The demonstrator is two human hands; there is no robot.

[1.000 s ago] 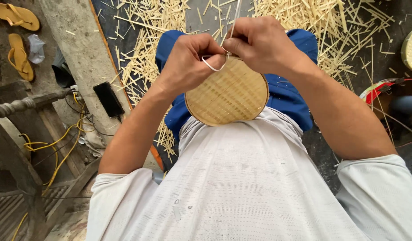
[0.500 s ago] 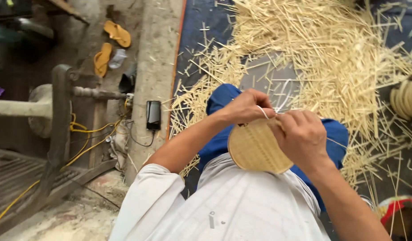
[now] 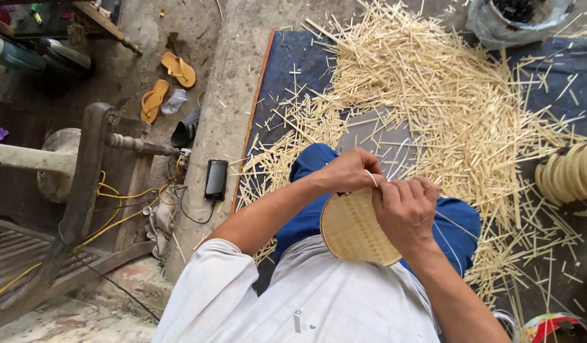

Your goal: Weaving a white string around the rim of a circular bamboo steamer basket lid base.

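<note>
- Head view: a round woven bamboo disc [image 3: 356, 227] is held over the lap, above the blue trousers [image 3: 455, 222], tilted with its woven face toward the camera.
- Compared with the earlier pictures, the disc is now seen further right and lower in the view; mostly the head has been turned, since more of the ground to the left is now shown.
- The left hand [image 3: 349, 171] is closed at the disc's upper rim, fingers pressed together and pinching a thin pale strip [image 3: 372, 178] that is looped up from the rim.
- The right hand [image 3: 404, 213] is laid over the disc's right part, fingers curled together on the rim beside the strip; a second ago it was raised higher over the rim.
- The binding at the rim is judged to be in progress, with the same grip kept.
- A heap of cut bamboo sticks [image 3: 446, 95] is spread on the dark blue mat [image 3: 293, 57], toward its far edge.
- A stack of finished discs [image 3: 570, 171] is seen at the mat's right edge.
- A black phone [image 3: 216, 180] is lying just off the mat's left edge, and yellow sandals [image 3: 166, 82] are set well apart beyond it.
</note>
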